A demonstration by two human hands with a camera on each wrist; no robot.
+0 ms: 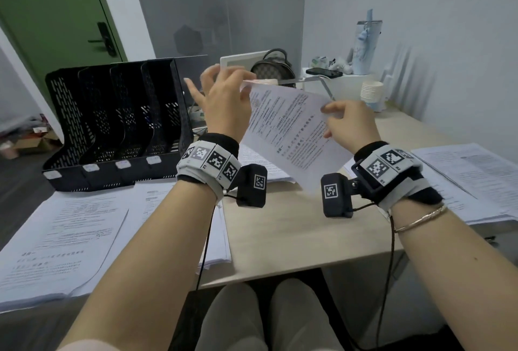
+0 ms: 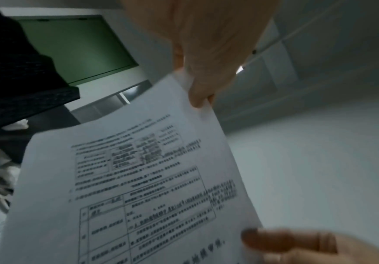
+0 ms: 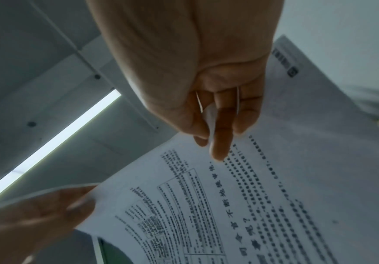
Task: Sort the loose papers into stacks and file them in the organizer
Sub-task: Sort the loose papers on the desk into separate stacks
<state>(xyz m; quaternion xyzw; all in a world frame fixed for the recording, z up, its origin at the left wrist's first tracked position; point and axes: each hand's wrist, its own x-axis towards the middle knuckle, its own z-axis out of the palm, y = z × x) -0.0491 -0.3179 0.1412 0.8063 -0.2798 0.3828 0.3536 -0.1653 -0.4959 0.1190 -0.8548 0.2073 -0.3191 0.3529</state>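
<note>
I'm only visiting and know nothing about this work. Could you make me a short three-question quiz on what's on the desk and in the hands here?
1. True or false: both hands hold the same sheet.
2. The organizer stands on which side of the table? A) the person's left B) the person's right C) dead centre
3. Fill in: the organizer's slots look ____.

Key
1. True: the left hand pinches the sheet's top corner and the right hand grips its right edge, up off the table.
2. A
3. Empty: no paper shows in any slot. Paper stacks lie flat on the table, one at the left and one at the right.
</note>
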